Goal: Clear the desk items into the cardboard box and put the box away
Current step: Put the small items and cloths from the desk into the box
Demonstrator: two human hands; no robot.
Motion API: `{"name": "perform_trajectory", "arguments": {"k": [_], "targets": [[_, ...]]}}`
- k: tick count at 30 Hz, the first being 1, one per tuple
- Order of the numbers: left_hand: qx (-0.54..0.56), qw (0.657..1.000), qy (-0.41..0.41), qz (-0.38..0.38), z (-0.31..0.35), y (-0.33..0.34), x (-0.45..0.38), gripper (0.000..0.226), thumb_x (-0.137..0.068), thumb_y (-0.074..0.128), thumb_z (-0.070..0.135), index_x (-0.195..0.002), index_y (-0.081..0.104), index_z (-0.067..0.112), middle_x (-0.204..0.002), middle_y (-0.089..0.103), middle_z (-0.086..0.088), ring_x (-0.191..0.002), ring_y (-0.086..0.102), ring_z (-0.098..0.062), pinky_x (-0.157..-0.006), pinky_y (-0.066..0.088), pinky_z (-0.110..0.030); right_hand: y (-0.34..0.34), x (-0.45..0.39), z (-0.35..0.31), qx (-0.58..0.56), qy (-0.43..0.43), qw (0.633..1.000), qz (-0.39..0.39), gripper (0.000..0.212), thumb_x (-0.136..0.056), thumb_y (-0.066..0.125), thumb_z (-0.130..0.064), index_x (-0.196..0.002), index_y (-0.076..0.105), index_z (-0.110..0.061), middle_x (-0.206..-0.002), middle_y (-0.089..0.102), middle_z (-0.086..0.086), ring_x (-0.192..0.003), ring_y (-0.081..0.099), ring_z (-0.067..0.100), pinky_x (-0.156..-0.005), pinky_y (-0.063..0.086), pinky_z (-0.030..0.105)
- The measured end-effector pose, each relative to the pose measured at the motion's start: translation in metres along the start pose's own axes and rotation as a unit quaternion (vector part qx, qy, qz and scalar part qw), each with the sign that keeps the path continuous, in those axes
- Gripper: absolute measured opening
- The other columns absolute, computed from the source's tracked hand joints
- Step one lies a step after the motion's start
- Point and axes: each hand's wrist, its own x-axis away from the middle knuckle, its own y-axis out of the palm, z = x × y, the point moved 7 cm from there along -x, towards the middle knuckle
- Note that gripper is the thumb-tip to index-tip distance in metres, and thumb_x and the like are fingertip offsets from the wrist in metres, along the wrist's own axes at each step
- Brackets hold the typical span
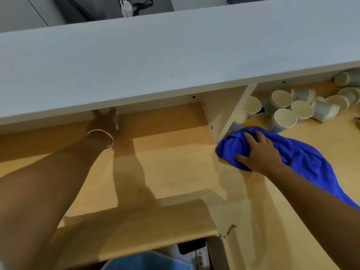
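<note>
**Hands on the counter, box at the near edge**

Head view: The right hand [259, 152] lies on a bright blue cloth [303, 160], its fingers [248, 137] spread and bent down over the bunched front of the cloth, thumb tucked against the near fold. The cloth is crumpled under the palm and trails off behind the wrist toward the right edge of the picture. It rests on the wooden counter [175, 168], just beside the foot of a white divider panel [229, 114].

Beyond those fingers, past the divider, a heap of pale paper cups [284, 117] lies tipped over, most showing their round bases.

The left hand [103, 121] reaches far forward, into the shadow under a long white shelf [155, 61]. Its fingers are in the dark under the shelf edge and I cannot tell how they are set. A thin metal bangle [101, 134] circles the wrist.

The cardboard box [136, 230] sits nearest the viewer, below both forearms, well back from either set of fingers. It is plain brown, with a flap folded outward and a torn, ragged corner on its right side. Inside, a light blue object [148, 262] and something dark show, too blurred to name.
</note>
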Motion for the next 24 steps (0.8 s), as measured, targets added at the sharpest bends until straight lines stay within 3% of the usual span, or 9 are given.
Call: {"name": "perform_trajectory", "arguments": {"k": [2,5,10,15,19,24], "targets": [[0.022,1.0,-0.009,0.004,-0.007,0.001,-0.003,0.059,-0.084,0.066,0.02,-0.135,0.038,0.03,-0.133,0.027,-0.022,-0.095,0.055,-0.053,-0.079,0.052,-0.052,-0.001,-0.001,-0.004,0.014,0.002,1.0,0.011,0.08,-0.083,0.057,-0.061,-0.148,0.021,-0.031,-0.153,0.023,0.01,-0.136,0.028,0.037,-0.102,0.04,0.053],[0.032,0.999,-0.022,0.013,-0.012,0.001,-0.005,0.051,-0.087,0.063,0.02,-0.133,0.041,0.029,-0.129,0.03,-0.023,-0.095,0.054,-0.054,-0.081,0.051,-0.054,-0.004,0.013,-0.019,0.002,-0.014,1.0,0.013,0.057,-0.091,0.057,-0.036,-0.143,0.034,-0.028,-0.141,0.037,0.008,-0.124,0.041,0.03,-0.091,0.049,0.044],[0.038,0.998,-0.006,0.045,-0.011,-0.009,0.001,0.047,-0.089,0.061,0.028,-0.133,0.044,0.023,-0.13,0.034,-0.025,-0.099,0.054,-0.054,-0.089,0.047,-0.058,-0.006,0.065,-0.044,-0.074,-0.079,0.993,0.037,0.047,-0.088,0.053,-0.013,-0.132,0.05,-0.026,-0.126,0.048,0.003,-0.111,0.049,0.024,-0.081,0.047,0.036],[0.114,0.992,0.043,0.018,-0.005,-0.045,0.044,0.064,-0.08,0.07,0.029,-0.134,0.036,0.026,-0.122,0.047,-0.018,-0.104,0.055,-0.045,-0.085,0.049,-0.048,-0.066,0.127,-0.075,-0.11,-0.159,0.967,0.165,0.044,-0.083,0.062,-0.007,-0.124,0.06,-0.02,-0.121,0.054,0.004,-0.108,0.052,0.024,-0.077,0.049,0.037],[0.242,0.966,0.093,0.008,-0.009,-0.094,0.116,0.068,-0.078,0.074,0.032,-0.134,0.039,0.015,-0.123,0.055,-0.009,-0.105,0.057,-0.031,-0.086,0.045,-0.035,-0.12,0.185,-0.104,-0.132,-0.213,0.939,0.234,0.044,-0.08,0.065,-0.004,-0.121,0.064,-0.019,-0.118,0.058,0.002,-0.103,0.055,0.022,-0.076,0.041,0.028],[0.253,0.933,0.226,0.123,-0.046,-0.16,0.246,0.059,-0.075,0.074,0.022,-0.129,0.05,0.021,-0.123,0.055,0.001,-0.105,0.055,-0.017,-0.085,0.045,-0.03,-0.183,0.265,-0.158,-0.142,-0.283,0.899,0.302,0.041,-0.078,0.057,-0.011,-0.117,0.066,-0.022,-0.118,0.058,-0.002,-0.104,0.052,0.019,-0.081,0.04,0.028]]}}
